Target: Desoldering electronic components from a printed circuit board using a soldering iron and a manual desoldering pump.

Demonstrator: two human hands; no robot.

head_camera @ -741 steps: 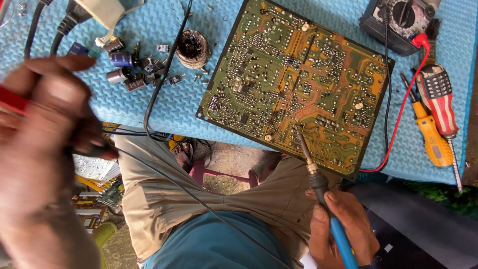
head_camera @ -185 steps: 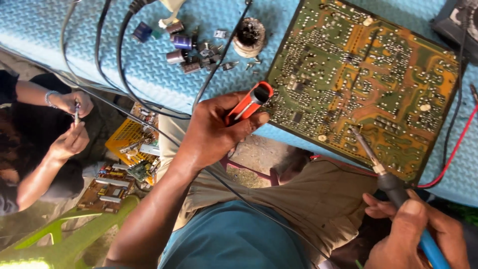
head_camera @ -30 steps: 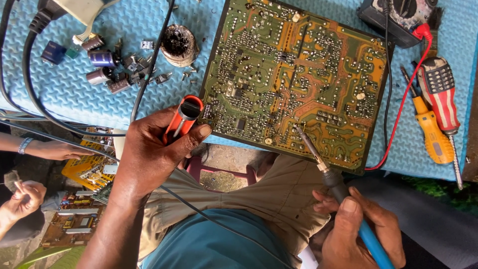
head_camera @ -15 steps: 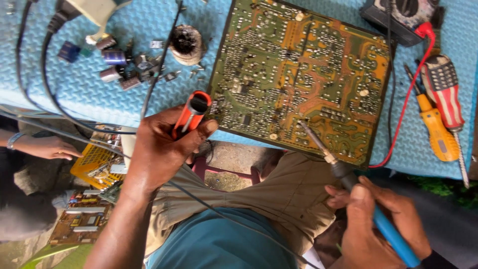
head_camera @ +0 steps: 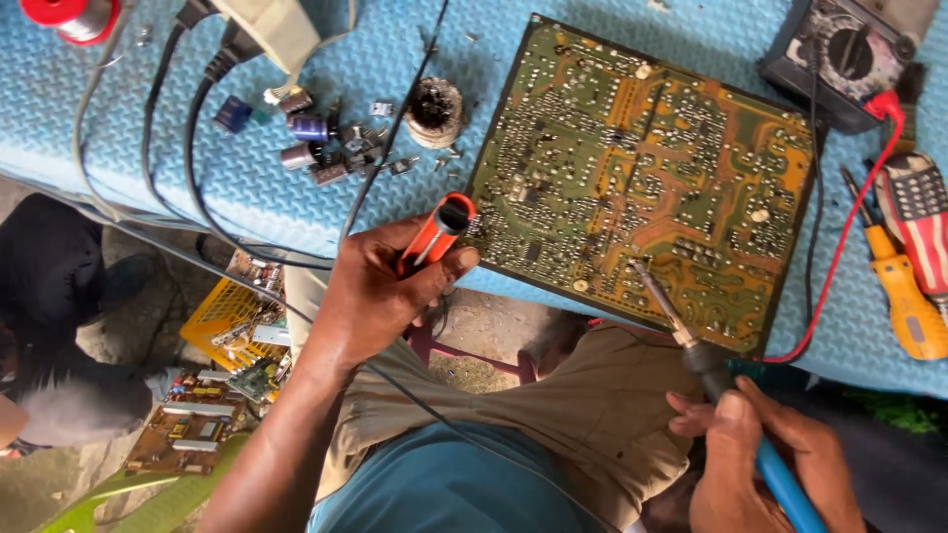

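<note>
The left hand (head_camera: 380, 291) grips an orange tube (head_camera: 435, 232) at the near edge of the circuit board (head_camera: 642, 178) on the blue worktop (head_camera: 118, 148). The right hand (head_camera: 760, 464) is closed around a soldering iron (head_camera: 691, 341), its tip touching the board's near side.

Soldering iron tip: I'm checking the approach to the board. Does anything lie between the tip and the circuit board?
Nothing visible does. The soldering iron, held in the right hand, has its tip right at the bare solder side of the circuit board.

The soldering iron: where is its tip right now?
In the head view, the soldering iron, held in the right hand, touches its tip to the circuit board near the board's lower right edge.
</note>
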